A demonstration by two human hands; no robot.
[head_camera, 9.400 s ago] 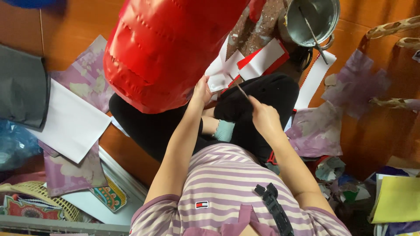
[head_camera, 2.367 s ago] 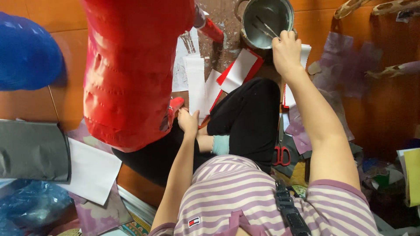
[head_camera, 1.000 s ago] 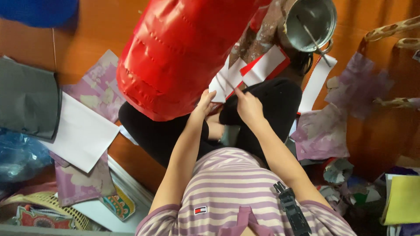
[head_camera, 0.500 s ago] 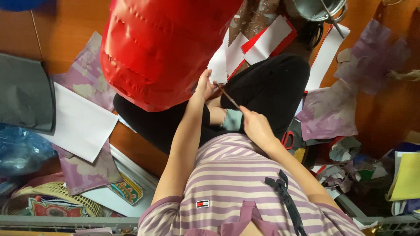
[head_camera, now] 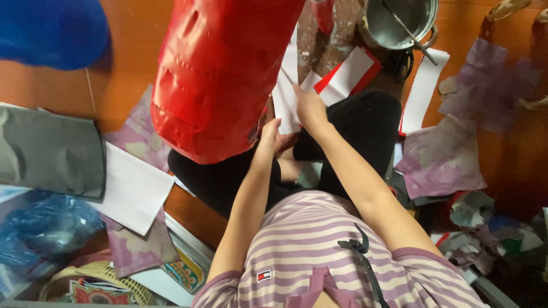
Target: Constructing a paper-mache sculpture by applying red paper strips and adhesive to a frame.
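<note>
Orange floor (head_camera: 131, 68); right hand (head_camera: 308, 108) on white paper strip (head_camera: 285, 97); left hand (head_camera: 268, 134) under red lantern (head_camera: 222, 74).

Your left hand (head_camera: 269, 136) is half hidden behind the big red lantern form (head_camera: 220, 74), whose top runs off the far edge. You can't tell what thin stick your right hand (head_camera: 310, 106) pinches. The metal pot (head_camera: 399, 23) and blue shape (head_camera: 51, 31) are cropped too.
</note>
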